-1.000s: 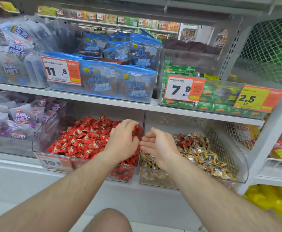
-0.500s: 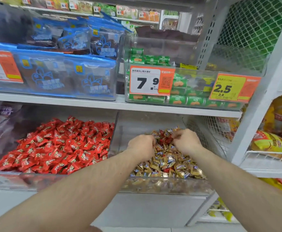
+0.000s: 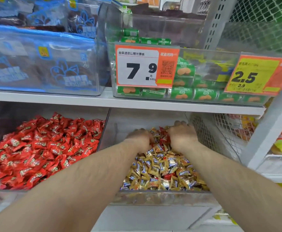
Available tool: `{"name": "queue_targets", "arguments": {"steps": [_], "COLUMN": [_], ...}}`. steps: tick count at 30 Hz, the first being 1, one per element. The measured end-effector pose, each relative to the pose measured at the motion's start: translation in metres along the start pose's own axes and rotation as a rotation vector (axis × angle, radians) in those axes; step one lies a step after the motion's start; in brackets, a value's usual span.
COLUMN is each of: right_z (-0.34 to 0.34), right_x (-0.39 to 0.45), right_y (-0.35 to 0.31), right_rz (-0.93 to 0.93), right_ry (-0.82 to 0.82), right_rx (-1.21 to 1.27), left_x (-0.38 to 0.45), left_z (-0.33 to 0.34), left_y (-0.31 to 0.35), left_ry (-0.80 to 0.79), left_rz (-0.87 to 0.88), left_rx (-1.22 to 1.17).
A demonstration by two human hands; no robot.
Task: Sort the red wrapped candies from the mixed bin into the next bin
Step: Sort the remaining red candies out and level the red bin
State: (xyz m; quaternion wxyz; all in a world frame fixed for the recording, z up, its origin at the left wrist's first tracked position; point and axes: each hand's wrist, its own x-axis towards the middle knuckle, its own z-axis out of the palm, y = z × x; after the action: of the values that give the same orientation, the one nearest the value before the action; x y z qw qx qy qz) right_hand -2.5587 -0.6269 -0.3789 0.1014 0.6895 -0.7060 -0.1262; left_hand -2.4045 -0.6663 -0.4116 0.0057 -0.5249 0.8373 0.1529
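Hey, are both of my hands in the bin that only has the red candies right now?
No, the left hand and right hand are both in the mixed bin of gold candies, right of the red bin.

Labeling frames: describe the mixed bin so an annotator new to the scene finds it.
Find the white 7.9 price tag on the upper shelf. The mixed bin sits directly below it, clear-walled, with both hands inside. Its candies are mostly gold-wrapped, unlike the all-red bin to its left.

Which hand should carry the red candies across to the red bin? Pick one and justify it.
Left hand, probably: it lies on the side of the mixed bin nearest the red bin; the right hand would cross over it.
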Motion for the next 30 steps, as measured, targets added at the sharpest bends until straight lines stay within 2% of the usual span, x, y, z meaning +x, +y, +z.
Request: {"name": "queue_targets", "arguments": {"steps": [3, 5, 8, 10, 12, 18, 21, 25, 27, 30], "right_z": [-0.007, -0.014, -0.018, -0.02, -0.021, -0.019, -0.013, -0.004, -0.005, -0.009], "right_x": [-0.004, -0.009, -0.018, -0.021, -0.02, -0.005, 0.003, 0.01, 0.008, 0.007], "right_y": [0.008, 0.017, 0.024, 0.024, 0.02, 0.004, 0.0, -0.008, -0.007, 0.001], "right_rz": [0.038, 0.078, 0.097, 0.108, 0.073, -0.005, -0.117, -0.202, -0.192, -0.09], "right_ry": [0.055, 0.111, 0.087, 0.03, -0.007, -0.062, -0.086, -0.072, -0.052, 0.029], "right_rx": [0.155, 0.438, 0.868, 0.978, 0.931, 0.489, 0.239, 0.03, 0.017, 0.211], "left_x": [0.002, 0.002, 0.003, 0.004, 0.003, -0.001, -0.005, -0.018, -0.024, -0.028], "left_z": [-0.003, -0.003, -0.003, -0.003, -0.002, -0.001, -0.001, -0.007, -0.012, -0.025], "left_y": [0.002, 0.004, 0.008, 0.009, 0.008, 0.005, 0.004, 0.001, 0.002, 0.007], "left_ry": [-0.06, -0.073, -0.048, -0.042, -0.042, -0.065, -0.016, 0.035, 0.05, 0.07], "left_rz": [0.052, 0.09, 0.11, 0.089, 0.069, 0.031, 0.005, 0.0, -0.013, -0.104], "left_rx": [0.073, 0.141, 0.18, 0.17, 0.169, 0.202, 0.238, 0.204, 0.129, -0.097]}}
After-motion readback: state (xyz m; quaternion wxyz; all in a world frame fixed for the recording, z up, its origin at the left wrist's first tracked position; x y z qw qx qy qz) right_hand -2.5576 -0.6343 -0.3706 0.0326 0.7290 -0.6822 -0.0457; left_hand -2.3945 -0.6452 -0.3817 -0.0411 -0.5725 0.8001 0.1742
